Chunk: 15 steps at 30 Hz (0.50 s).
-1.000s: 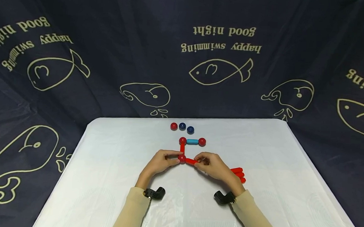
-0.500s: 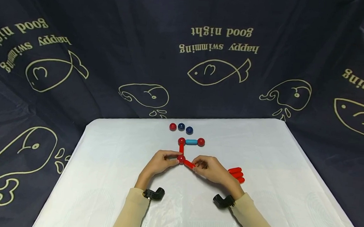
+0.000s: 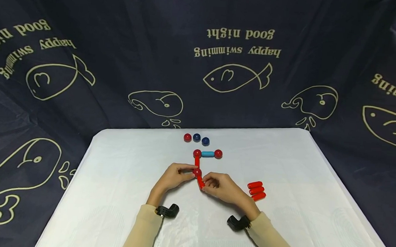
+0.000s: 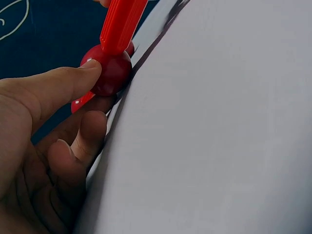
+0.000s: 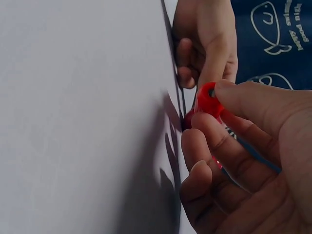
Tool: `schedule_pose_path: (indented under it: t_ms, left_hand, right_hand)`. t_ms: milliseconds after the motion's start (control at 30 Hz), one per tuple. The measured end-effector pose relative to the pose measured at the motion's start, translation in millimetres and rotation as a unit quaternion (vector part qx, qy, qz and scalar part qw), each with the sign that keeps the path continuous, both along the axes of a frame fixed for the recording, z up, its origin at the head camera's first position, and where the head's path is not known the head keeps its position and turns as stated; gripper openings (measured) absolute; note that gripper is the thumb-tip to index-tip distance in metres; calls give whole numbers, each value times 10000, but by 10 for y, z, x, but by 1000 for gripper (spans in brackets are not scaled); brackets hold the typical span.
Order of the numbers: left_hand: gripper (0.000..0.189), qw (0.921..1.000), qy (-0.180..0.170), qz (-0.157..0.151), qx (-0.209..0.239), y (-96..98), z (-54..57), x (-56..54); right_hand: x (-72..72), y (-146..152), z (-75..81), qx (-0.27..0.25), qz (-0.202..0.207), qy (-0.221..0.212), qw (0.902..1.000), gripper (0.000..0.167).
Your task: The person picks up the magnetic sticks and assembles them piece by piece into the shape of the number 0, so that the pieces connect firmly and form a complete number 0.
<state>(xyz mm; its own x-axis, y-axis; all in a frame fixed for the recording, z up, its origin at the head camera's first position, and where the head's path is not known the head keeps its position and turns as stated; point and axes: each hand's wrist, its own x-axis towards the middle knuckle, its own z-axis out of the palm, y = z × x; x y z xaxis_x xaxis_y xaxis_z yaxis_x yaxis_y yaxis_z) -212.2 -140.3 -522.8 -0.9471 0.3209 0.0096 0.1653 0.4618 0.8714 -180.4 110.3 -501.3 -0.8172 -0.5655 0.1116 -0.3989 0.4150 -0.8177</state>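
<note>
- L hand (image 3: 175, 175) pinched the near red ball (image 3: 197, 173) btwn thumb & forefinger, low over the counter (image 3: 130, 164).
- R hand (image 3: 222, 187) pinched the held red rod (image 3: 200, 182) by its near end; rod's far end touched that ball.
- Rod lay just L of R hand, the nearer one; long axis ran near-to-far, slanted, near end twd R.
- 2nd red rod (image 3: 197, 161) ran from same ball to far red ball (image 3: 197, 153), w/ blue rod (image 3: 208, 154) to its R.
- 3 loose red rods (image 3: 256, 191) lay R of R hand.

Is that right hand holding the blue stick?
No, the right hand pinches a red stick, while the blue stick lies farther off between two red balls.
</note>
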Motion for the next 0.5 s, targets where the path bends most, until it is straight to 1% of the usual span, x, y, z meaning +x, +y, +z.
schedule_pose_path:
  t_ms: [167, 300, 500]
  left_hand:
    - [30, 10000, 37, -16, 12, 1, -11, -9]
    - [29, 10000, 53, -4, 10, 2, -18, -12]
    - [29, 10000, 65, -31, 23, 2, -14, -16]
  right_hand:
    - [11, -42, -25, -130, 71, 167, 9997, 16]
    - [12, -75, -32, -71, 41, 75, 9999, 15]
    - [13, -105, -31, 17, 31, 114, 9999, 14]
